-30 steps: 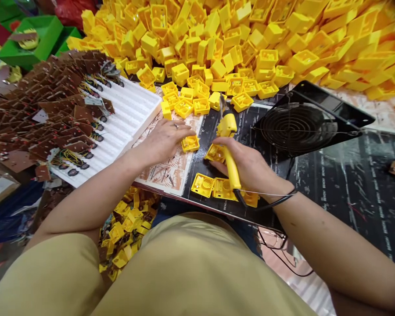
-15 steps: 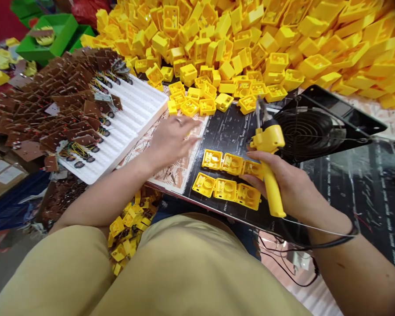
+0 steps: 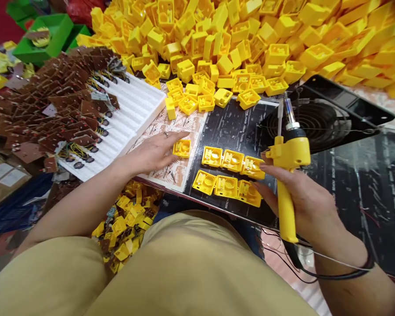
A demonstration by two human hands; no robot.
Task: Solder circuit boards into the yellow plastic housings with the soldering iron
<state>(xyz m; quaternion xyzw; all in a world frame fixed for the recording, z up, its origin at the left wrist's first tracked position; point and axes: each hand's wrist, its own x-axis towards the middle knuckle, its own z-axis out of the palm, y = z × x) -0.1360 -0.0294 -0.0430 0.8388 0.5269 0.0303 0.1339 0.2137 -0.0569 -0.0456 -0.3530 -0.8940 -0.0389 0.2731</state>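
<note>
My left hand (image 3: pixel 153 151) is on the patterned sheet, its fingers and thumb around the sides of a small yellow plastic case (image 3: pixel 183 149), open side up. My right hand (image 3: pixel 304 197) grips a yellow soldering gun (image 3: pixel 287 193) by its handle, the metal tip pointing away from me. Its thumb and fingertips are near the right end of two rows of open yellow cases. The far row has a case (image 3: pixel 212 156) at its left end; the near row begins with another case (image 3: pixel 204 183). Molded compartments show inside them.
A large heap of yellow cases (image 3: pixel 191 44) covers the back. At left, brown circuit boards (image 3: pixel 52 101) with wired round parts lie on a white ribbed foam tray (image 3: pixel 131 109). A black fan (image 3: pixel 316 123) stands behind the soldering gun. A black cable (image 3: pixel 342 275) loops by my right wrist.
My left hand has drawn back toward me and left, with a yellow case now showing at its fingers. My right hand has moved right and nearer with the soldering gun, away from the rows.
</note>
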